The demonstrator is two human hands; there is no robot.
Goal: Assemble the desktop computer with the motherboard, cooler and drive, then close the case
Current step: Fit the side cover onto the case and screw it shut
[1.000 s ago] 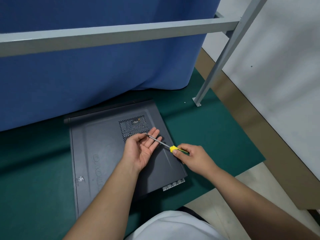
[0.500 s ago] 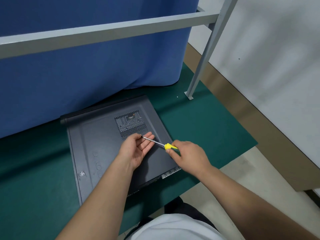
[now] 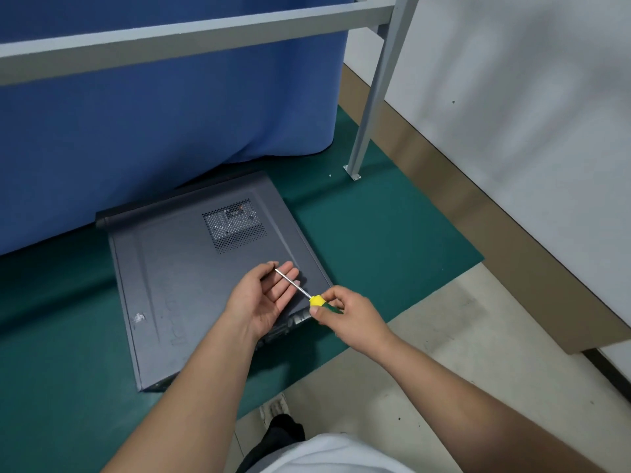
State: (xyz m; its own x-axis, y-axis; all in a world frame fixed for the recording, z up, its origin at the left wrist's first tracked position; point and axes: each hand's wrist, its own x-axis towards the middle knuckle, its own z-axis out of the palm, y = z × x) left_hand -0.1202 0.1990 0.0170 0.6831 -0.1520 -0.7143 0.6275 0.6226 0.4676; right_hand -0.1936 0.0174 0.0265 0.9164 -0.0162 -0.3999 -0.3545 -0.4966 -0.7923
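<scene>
Case [image 3: 191,285] nr mat [image 3: 392,240] front edge

We have just one camera, worn on the person's head. We look forward and down from up high, over both bare arms, onto the green mat [image 3: 392,240] and the gray computer case [image 3: 191,288] lying flat on it. The left hand [image 3: 264,302] and right hand [image 3: 348,317] are close to us, near the middle. The picture is wide, so we also see the blue curtain [image 3: 164,114], the gray frame [image 3: 372,93] and the floor [image 3: 444,336].
</scene>
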